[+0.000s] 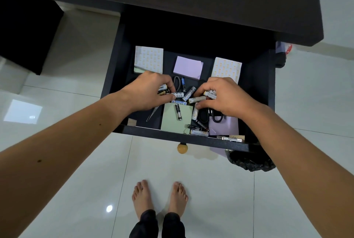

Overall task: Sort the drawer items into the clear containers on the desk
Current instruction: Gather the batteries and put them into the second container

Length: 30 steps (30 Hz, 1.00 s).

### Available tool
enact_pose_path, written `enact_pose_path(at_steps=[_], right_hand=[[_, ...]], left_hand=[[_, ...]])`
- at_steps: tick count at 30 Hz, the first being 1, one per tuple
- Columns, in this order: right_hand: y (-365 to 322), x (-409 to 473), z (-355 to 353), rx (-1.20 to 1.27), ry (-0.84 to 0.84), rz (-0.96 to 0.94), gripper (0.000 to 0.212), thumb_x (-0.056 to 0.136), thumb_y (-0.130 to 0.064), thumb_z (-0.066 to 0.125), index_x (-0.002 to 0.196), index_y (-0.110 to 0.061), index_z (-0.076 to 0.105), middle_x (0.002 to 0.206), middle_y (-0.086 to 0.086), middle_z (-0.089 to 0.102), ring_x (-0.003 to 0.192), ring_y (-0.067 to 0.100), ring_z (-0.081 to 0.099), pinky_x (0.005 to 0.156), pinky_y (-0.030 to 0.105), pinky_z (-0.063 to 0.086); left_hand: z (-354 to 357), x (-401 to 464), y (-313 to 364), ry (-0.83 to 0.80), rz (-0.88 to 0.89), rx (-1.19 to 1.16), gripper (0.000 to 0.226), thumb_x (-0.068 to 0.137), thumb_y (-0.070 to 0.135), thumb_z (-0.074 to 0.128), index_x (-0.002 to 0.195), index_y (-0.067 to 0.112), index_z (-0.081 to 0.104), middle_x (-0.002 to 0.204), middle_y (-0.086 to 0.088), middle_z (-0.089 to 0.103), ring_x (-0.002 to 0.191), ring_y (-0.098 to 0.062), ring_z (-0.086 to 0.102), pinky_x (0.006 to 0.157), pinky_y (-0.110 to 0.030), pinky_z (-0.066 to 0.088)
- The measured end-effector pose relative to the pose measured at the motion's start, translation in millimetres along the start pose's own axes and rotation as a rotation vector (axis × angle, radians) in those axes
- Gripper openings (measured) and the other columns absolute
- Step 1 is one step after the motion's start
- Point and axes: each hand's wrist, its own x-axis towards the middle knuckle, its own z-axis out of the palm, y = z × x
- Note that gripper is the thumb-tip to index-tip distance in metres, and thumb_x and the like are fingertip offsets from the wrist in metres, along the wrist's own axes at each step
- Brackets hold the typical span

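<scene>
While both arms reached into the open dark wooden drawer (115, 69), the left hand (151, 90) curled its fingers around several small cylindrical batteries (163, 89), and the right hand (220, 96) clutched a few white batteries (210, 94). More loose batteries (188, 94) lay between the hands. A black battery (178, 111) rested on a pale green paper pad (175, 121), and black-handled scissors (215, 116) sat under the right wrist.

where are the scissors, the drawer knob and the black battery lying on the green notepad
scissors (216, 116): head view, black handle loops.
drawer knob (182, 148): head view, middle of the round knob.
black battery (178, 112): head view, mid-body, on the green notepad (170, 122).
</scene>
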Motion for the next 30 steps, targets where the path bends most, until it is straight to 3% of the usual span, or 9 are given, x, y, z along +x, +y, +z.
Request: enact_pose_path(at_steps=[7,10,12,16,19,23,25,28,30], right_hand=[[-0.9,1.3,-0.7,-0.01,-0.015,-0.003,0.029,0.078,-0.047,0.089,0.096,-0.033,0.072,0.101,-0.009,0.06,0.1,0.014,0.053,0.079,0.033,0.04],[-0.7,-2.3,-3.4,0.023,0.029,0.011,0.023,0.083,-0.045,0.085,0.096,-0.031,0.07,0.106,-0.008,0.067,0.101,0.013,0.058,0.083,0.033,0.046],[-1.9,-5.6,-6.9,0.088,0.073,0.026,0.021,0.086,-0.043,0.084,0.096,-0.029,0.072,0.099,-0.012,0.069,0.089,0.006,0.061,0.075,0.027,0.046],[-3.1,-7.9,-9.0,0.3,0.067,0.02,0.021,0.093,-0.033,0.08,0.112,-0.035,0.071,0.096,-0.012,0.069,0.074,0.004,0.064,0.074,0.031,0.056],[-3.8,-8.8,-8.5,0.367,0.032,0.027,0.029,0.097,-0.025,0.074,0.121,-0.041,0.07,0.098,-0.008,0.066,0.071,0.011,0.063,0.074,0.036,0.057],[-8.1,-11.9,-13.2,0.407,-0.009,0.094,0.011,0.093,-0.013,0.077,0.096,-0.022,0.071,0.065,-0.005,0.066,0.05,0.015,0.061,0.047,0.03,0.052],[-11.4,-14.7,-14.0,0.394,-0.026,0.109,0.014,0.09,-0.002,0.074,0.091,-0.015,0.068,0.064,0.001,0.066,0.044,0.013,0.063,0.044,0.03,0.052],[-15.7,-20.3,-14.7,0.368,-0.05,0.15,0.018,0.088,0.003,0.069,0.093,-0.015,0.071,0.068,0.011,0.071,0.044,0.014,0.067,0.044,0.029,0.053],[-16.3,-21.2,-14.0,0.318,-0.041,0.151,0.019,0.089,-0.003,0.072,0.093,-0.022,0.075,0.066,0.009,0.072,0.044,0.015,0.064,0.045,0.028,0.053]], left_hand=[[3.5,2.1,-6.3,-0.003,0.009,-0.006,0.016,0.095,0.045,0.073,0.103,0.032,0.071,0.084,-0.009,0.072,0.065,-0.033,0.064,0.062,-0.038,0.055],[1.0,1.7,-5.6,0.027,0.031,-0.052,0.018,0.097,0.043,0.07,0.108,0.029,0.071,0.087,-0.004,0.074,0.056,-0.021,0.058,0.056,-0.022,0.048],[-0.9,2.2,-3.9,0.067,0.045,-0.098,0.016,0.099,0.038,0.071,0.109,0.026,0.071,0.101,0.006,0.069,0.075,-0.007,0.061,0.063,-0.007,0.039],[-3.0,2.4,-1.6,0.101,0.016,-0.156,0.007,0.1,0.035,0.069,0.105,0.034,0.064,0.115,0.006,0.059,0.091,-0.003,0.055,0.075,-0.014,0.037],[-4.1,1.5,-0.5,0.113,-0.001,-0.194,0.009,0.103,0.034,0.066,0.11,0.03,0.064,0.1,0.003,0.063,0.069,-0.002,0.055,0.063,-0.016,0.041],[-4.3,1.2,0.2,0.107,-0.035,-0.195,0.015,0.106,0.035,0.061,0.12,0.029,0.061,0.068,0.006,0.059,0.047,-0.009,0.044,0.045,-0.018,0.037],[-4.8,-0.3,0.0,0.082,0.0,-0.212,0.026,0.108,0.032,0.058,0.133,0.035,0.054,0.086,0.008,0.067,0.059,-0.009,0.055,0.056,-0.019,0.045],[-6.3,-3.1,1.4,0.021,0.061,-0.254,0.051,0.11,0.029,0.052,0.151,0.053,0.034,0.108,-0.008,0.067,0.085,-0.029,0.066,0.074,-0.037,0.057],[-6.6,-4.1,2.6,0.003,0.057,-0.268,0.052,0.111,0.026,0.051,0.153,0.054,0.038,0.114,-0.005,0.065,0.094,-0.022,0.064,0.081,-0.028,0.053]])
